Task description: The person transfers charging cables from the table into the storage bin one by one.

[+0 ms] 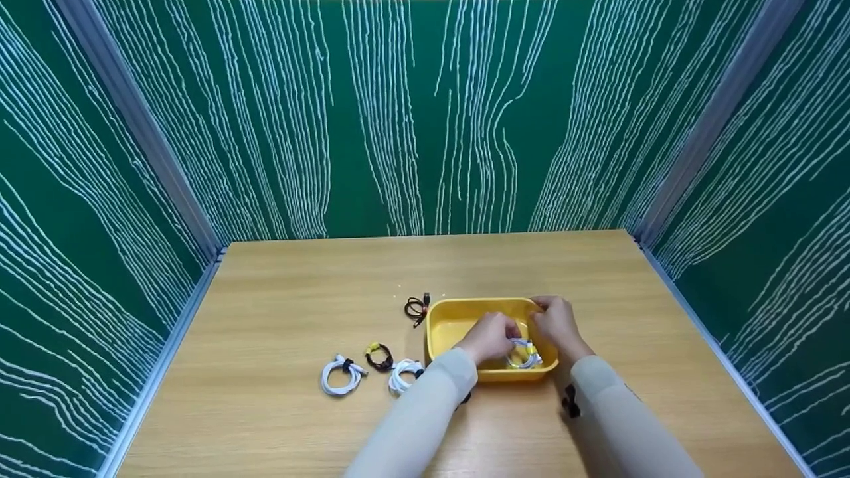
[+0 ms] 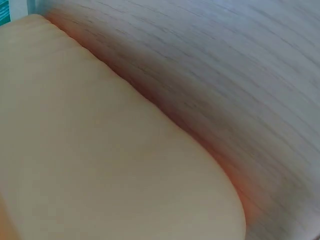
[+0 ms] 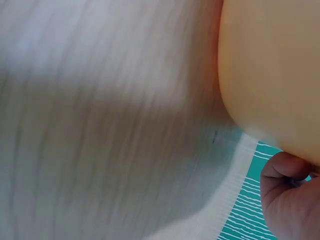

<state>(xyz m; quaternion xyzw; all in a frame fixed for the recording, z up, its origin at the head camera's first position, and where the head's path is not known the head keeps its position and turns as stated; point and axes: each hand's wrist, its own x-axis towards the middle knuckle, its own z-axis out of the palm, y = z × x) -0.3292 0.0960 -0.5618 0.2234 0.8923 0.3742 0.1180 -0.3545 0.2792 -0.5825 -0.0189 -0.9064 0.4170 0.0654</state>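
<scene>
A yellow plastic bin [image 1: 488,376] stands on the wooden table. My left hand [image 1: 490,337] reaches over its near side, fingers curled down inside and pinching the edge of a coiled white cable [image 1: 524,358] with a yellow tie. My right hand [image 1: 559,326] grips the bin's right rim at the far corner, thumb on the inner side. In the right wrist view, that hand [image 3: 287,200] shows with curled fingers at the edge of a large pale yellow surface. A similar smooth surface fills much of the left wrist view, where no fingers show.
Left of the bin lie a white coiled cable [image 1: 340,378] with a black tie, a black coil [image 1: 380,358] with a yellow tie, another white coil [image 1: 402,377] partly behind my left sleeve, and a small black cable [image 1: 416,308]. Green white-streaked panels [image 1: 465,133] enclose the table [image 1: 279,285].
</scene>
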